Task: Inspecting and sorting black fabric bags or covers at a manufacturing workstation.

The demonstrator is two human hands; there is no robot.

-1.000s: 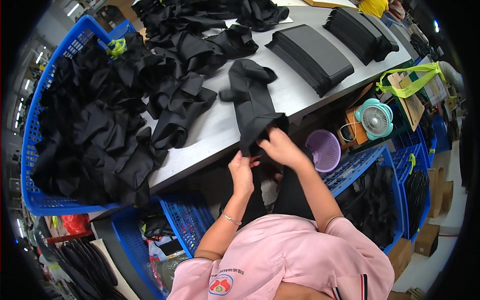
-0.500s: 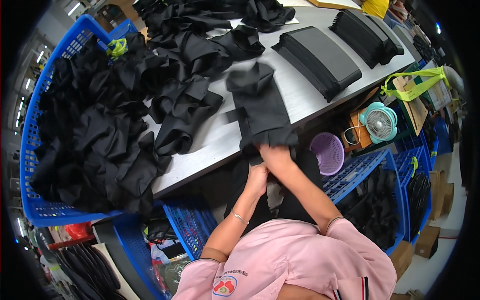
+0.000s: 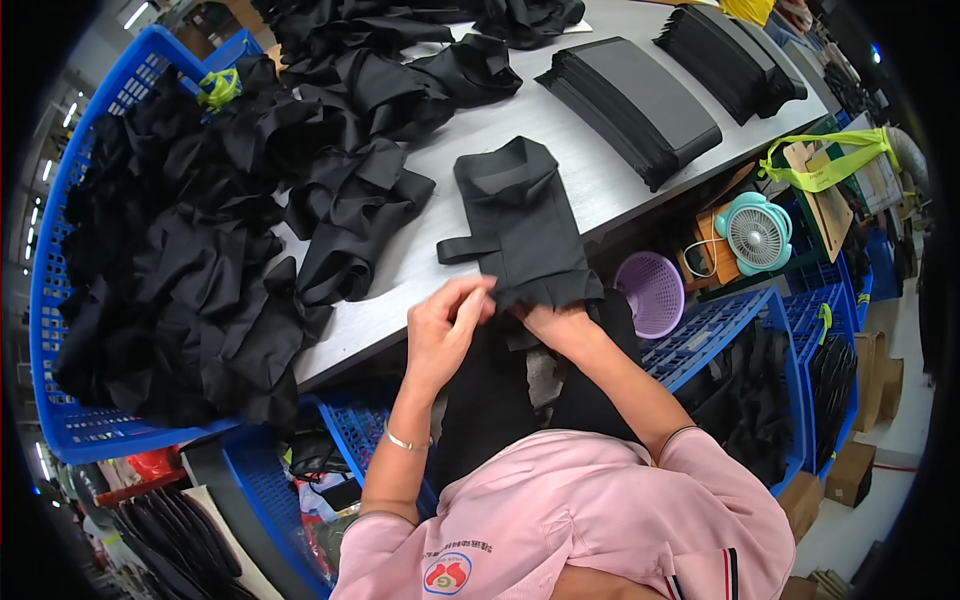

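A black fabric piece (image 3: 520, 225) lies flat on the grey table (image 3: 610, 180), its near end hanging over the front edge. My left hand (image 3: 445, 325) pinches that near edge with fingers closed on the cloth. My right hand (image 3: 555, 322) grips the same edge from below, partly hidden under the fabric. More black cloth hangs down between my arms toward my lap.
A heap of loose black fabric (image 3: 230, 200) fills the table's left and a blue crate (image 3: 70, 300). Two neat stacks of black pieces (image 3: 630, 105) sit at the back right. Below the table edge stand a purple basket (image 3: 655, 290), a teal fan (image 3: 755, 235) and blue crates (image 3: 730, 320).
The black piece was pulled toward me and spread flatter on the table. Both hands came together at the table's edge and now hold its near end.
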